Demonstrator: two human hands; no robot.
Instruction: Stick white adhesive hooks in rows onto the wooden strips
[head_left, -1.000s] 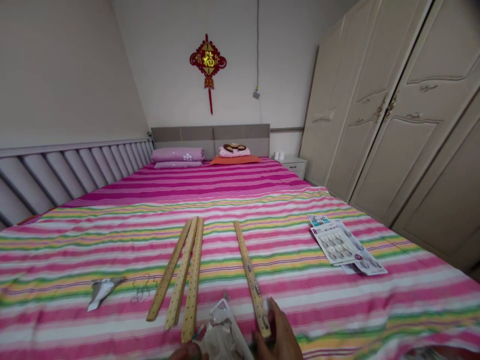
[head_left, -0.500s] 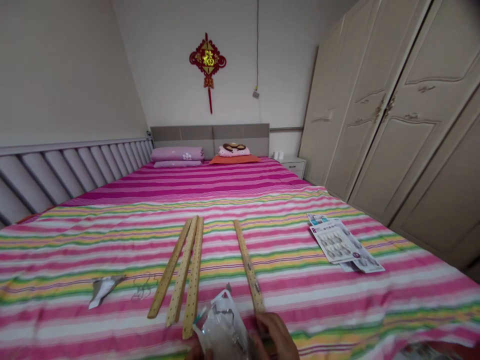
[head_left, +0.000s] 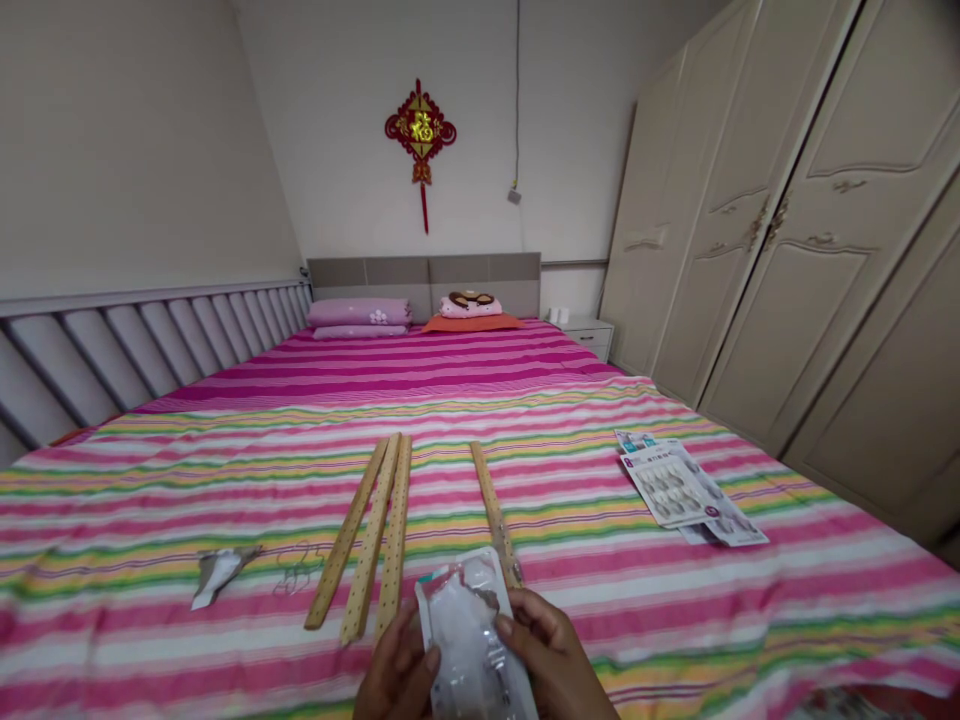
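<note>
Hands first: both are wrapped around a clear plastic packet (head_left: 469, 625), right over the near edge of the bed (head_left: 150, 470) and roughly mid-width. The left hand (head_left: 397, 675) pinches the packet's left side with the thumb on top. The right hand (head_left: 559, 665) grips the right side, thumb lying across the front. So both are closed on it, and it's held up off the sheet, tilted a bit toward the camera. Something small and metal-looking is inside, can't make out what exactly.

Just past the packet, three wooden strips (head_left: 371, 545) with rows of holes lie side by side, touching and fanned a little, pointing toward the head of the bed. A single wooden strip (head_left: 487, 495) lies apart to their right, its near end hidden behind the packet.

Over toward the left edge there's a crumpled scrap (head_left: 217, 578), with a thin wire tangle (head_left: 300, 577) just beside it. Toward the right edge sits a small overlapping stack of blister cards (head_left: 679, 490).

Pillows (head_left: 360, 312) are up at the head end. A wardrobe (head_left: 787, 230) runs along the bed's right side, and a red knot ornament (head_left: 421, 130) hangs on the wall above the headboard.
</note>
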